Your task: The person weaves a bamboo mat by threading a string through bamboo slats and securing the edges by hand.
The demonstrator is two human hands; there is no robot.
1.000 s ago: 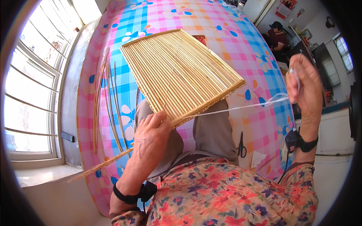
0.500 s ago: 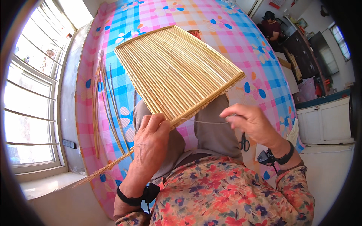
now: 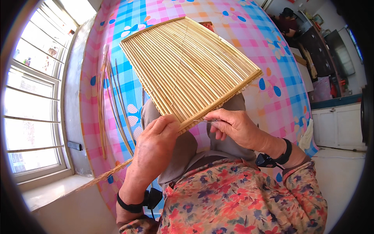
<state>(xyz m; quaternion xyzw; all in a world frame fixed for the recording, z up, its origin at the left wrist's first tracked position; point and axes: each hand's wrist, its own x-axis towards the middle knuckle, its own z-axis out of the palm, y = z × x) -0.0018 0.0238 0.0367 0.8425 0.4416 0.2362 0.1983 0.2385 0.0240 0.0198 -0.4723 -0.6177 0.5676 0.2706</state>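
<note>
A mat of pale yellow stalks, laid side by side and stitched in rows, rests tilted over my knees. My left hand is closed on its near left corner, fingers on top. A plaited straw strand trails out to the left beside that wrist. At the bound near edge, my right hand pinches with thumb and forefinger close against the stalks. A short bit of grey thread shows at the fingertips; whether a needle is there too is hidden.
Several long thin stalks lie on the checked, flower-patterned bed cover to the left. A barred window stands at far left. Another person sits at the far right by dark furniture. White cabinets line the right.
My right hand has moved left to the mat's edge, and the stretched thread between them has shortened. The scissors by my right knee are now hidden. The view has shifted slightly.
</note>
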